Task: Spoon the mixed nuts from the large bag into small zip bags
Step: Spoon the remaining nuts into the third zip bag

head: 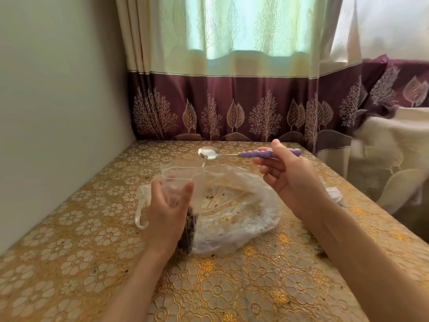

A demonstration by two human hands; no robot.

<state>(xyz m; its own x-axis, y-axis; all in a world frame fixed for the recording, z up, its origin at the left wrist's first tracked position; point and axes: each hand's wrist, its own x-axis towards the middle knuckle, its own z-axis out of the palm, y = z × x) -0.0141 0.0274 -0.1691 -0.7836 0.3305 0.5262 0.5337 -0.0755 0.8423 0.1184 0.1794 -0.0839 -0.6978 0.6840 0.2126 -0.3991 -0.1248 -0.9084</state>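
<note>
Above the large bag (232,210), right hand (287,177) gripping spoon (243,154).

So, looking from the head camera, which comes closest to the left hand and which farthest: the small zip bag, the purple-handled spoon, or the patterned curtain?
1. Small zip bag: held upright in the left hand itself.
2. Purple-handled spoon: up and to the right, gripped by the right hand, its bowl above the bag's mouth.
3. Patterned curtain: farthest, hanging behind the table's far edge.
</note>
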